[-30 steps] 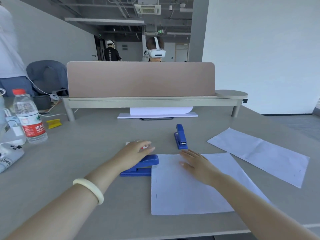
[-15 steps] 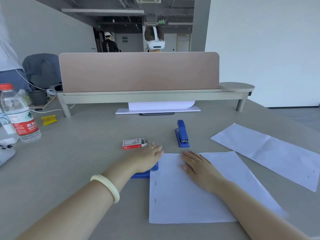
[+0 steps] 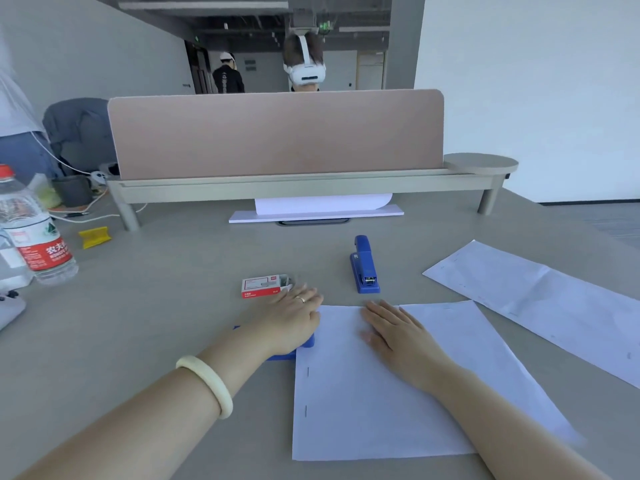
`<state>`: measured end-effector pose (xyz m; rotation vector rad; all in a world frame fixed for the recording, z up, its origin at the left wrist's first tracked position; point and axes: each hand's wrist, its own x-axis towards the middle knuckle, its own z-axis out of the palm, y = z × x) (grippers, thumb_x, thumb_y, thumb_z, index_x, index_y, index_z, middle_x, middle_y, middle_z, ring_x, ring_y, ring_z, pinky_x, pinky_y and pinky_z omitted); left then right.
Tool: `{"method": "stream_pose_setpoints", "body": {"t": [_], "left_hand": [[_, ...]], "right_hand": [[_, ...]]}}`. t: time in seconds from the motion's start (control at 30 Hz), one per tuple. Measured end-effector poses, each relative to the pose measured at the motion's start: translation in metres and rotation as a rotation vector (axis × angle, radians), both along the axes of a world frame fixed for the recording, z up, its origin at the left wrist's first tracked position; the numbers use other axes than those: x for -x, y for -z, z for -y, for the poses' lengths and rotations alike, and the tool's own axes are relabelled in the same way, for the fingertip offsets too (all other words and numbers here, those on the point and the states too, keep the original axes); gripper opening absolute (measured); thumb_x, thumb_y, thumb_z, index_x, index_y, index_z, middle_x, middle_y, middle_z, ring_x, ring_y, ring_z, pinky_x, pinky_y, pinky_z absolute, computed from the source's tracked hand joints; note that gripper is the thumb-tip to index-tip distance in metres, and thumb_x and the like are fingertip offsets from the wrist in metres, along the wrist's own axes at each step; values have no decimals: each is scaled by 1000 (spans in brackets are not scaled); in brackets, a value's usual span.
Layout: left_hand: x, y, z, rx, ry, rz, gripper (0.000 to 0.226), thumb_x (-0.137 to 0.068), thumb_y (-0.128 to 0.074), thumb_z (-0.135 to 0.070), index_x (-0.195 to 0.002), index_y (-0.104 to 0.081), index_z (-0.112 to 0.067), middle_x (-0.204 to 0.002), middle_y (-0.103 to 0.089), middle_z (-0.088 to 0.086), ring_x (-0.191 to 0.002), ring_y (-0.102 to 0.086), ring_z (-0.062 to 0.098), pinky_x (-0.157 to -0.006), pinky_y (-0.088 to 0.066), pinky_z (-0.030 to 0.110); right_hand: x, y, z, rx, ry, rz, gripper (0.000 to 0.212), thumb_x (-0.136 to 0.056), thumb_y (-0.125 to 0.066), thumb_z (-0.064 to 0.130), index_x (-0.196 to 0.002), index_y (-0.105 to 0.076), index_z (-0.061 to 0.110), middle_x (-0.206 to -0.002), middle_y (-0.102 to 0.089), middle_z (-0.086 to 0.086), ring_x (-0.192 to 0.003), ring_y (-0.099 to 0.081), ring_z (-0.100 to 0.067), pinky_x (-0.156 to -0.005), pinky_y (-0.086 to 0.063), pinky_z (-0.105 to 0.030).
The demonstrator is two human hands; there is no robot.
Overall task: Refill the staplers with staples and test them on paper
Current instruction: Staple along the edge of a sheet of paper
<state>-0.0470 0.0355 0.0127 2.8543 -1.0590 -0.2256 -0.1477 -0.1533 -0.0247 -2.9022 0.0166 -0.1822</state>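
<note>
Two staplers, both blue, sit on the grey bench [image 3: 156,323]. The near stapler [image 3: 306,342] lies mostly hidden beneath the left hand [image 3: 294,320], which presses on it palm down with fingers extended; its nose meets the left edge of the white sheet [image 3: 363,417]. The right hand [image 3: 394,336] lies flat on that sheet, fingers straight and together, gripping nothing. Two staples [image 3: 307,372] show along the sheet's left margin. The far stapler [image 3: 364,266] stands apart, closed, beyond the sheet. A red-and-white staple box [image 3: 261,288] lies just beyond the left fingertips. A second sheet [image 3: 540,306] lies well to the right. At the bench's left edge stand a water bottle [image 3: 34,233] and a yellow object [image 3: 94,236]. A pink divider panel [image 3: 277,133] on a low shelf crosses the far side, with a paper stack [image 3: 318,211] beneath it. Behind it sits a person wearing a white headset [image 3: 306,72], in a room with white walls and an open ceiling.
</note>
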Motion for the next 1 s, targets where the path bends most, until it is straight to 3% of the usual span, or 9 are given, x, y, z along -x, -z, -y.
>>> {"method": "stream_pose_setpoints", "body": {"t": [0.1,0.17,0.27,0.33,0.4,0.57,0.7,0.83,1.0], "left_hand": [[2,-5,-2,89,37,-19,48,-101,-16,-24,-148,-15,-20,-159,-11,-6,-146,-1,10,-118,-2,28],[4,-12,-6,302,6,-47,45,-101,-24,-28,-146,-27,-23,-155,-26,-5,-144,-17,13,-117,-12,28],[8,-20,-18,588,-53,8,41,-95,-35,-41,-124,-57,-23,-123,-58,-5,-115,-50,15,-93,-31,24],[17,-20,-32,556,12,23,46,-85,-37,-54,-108,-65,-25,-103,-61,-9,-99,-53,11,-86,-34,24],[26,-15,-47,463,71,29,33,-84,-51,-48,-108,-61,-28,-104,-60,-12,-99,-52,8,-87,-41,25],[25,-12,-70,363,-5,193,34,-88,-58,-27,-122,-54,-22,-113,-64,-2,-102,-57,21,-82,-40,28],[15,-5,-76,308,22,391,54,-81,-67,-23,-131,-47,-27,-132,-52,-8,-123,-41,18,-101,-33,30],[26,7,-65,99,346,622,56,-49,-87,-25,-99,-65,-34,-106,-68,-16,-113,-51,15,-93,-46,30],[32,14,-60,-89,330,639,45,-56,-87,-22,-96,-70,-37,-105,-72,-19,-113,-63,22,-97,-42,46]], "right_hand": [[0,0,1,16,5,-12,126,-48,34,77,-148,-23,26,-158,-14,11,-147,-6,-7,-116,2,-23],[0,1,3,14,14,-18,132,-42,37,76,-148,-24,25,-158,-15,11,-146,-7,-7,-117,1,-24],[3,-4,1,-18,1,-46,113,-58,20,77,-148,-23,24,-158,-14,11,-146,-7,-7,-118,-1,-24],[6,-8,0,-25,-3,-50,70,-90,-12,62,-148,-24,23,-158,-15,10,-146,-7,-7,-118,-2,-24],[9,-11,0,-29,-2,-47,50,-100,-28,40,-147,-26,23,-158,-17,11,-146,-8,-7,-118,-3,-23],[14,-16,7,-41,-31,-45,47,-99,-34,37,-145,-32,23,-156,-22,11,-146,-12,-7,-116,-5,-20],[20,-23,3,-1,-65,29,45,-97,-41,37,-141,-40,28,-153,-29,11,-144,-18,-8,-115,-8,-20],[31,-23,-24,-82,-161,-63,59,-91,-39,53,-145,-33,29,-155,-23,14,-145,-12,-4,-114,-2,-17],[46,-12,-25,-222,-146,-60,46,-94,-50,37,-139,-43,28,-148,-32,21,-136,-15,10,-115,-8,-16]]}}
